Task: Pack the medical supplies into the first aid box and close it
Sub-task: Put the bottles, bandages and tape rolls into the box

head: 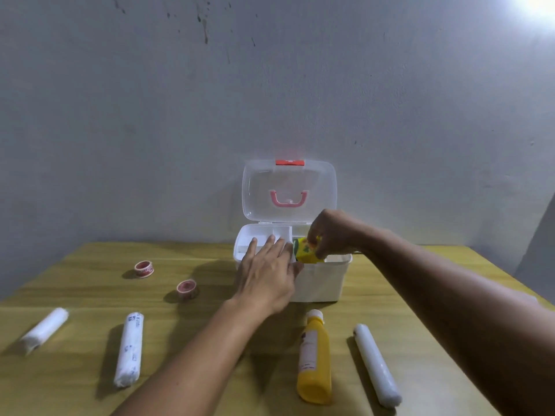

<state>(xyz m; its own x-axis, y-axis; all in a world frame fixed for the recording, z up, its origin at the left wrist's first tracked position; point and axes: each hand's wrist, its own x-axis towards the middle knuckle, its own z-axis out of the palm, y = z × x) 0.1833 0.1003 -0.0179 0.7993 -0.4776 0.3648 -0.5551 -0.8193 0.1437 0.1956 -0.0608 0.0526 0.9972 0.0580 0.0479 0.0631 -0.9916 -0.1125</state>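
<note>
Nearest me, a yellow bottle and three white bandage rolls are lying on the table, with two tape rolls farther back, all waiting to be packed. My left hand, fingers released and flat, is steadying the first aid box while my right hand is pinching a yellow-green packet into it. Behind, the clear lid is standing open.

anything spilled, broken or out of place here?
Nothing stands out. No spills or damage. The first aid box stands upright with its lid open; the right hand is lowering a yellow pack in.
</note>
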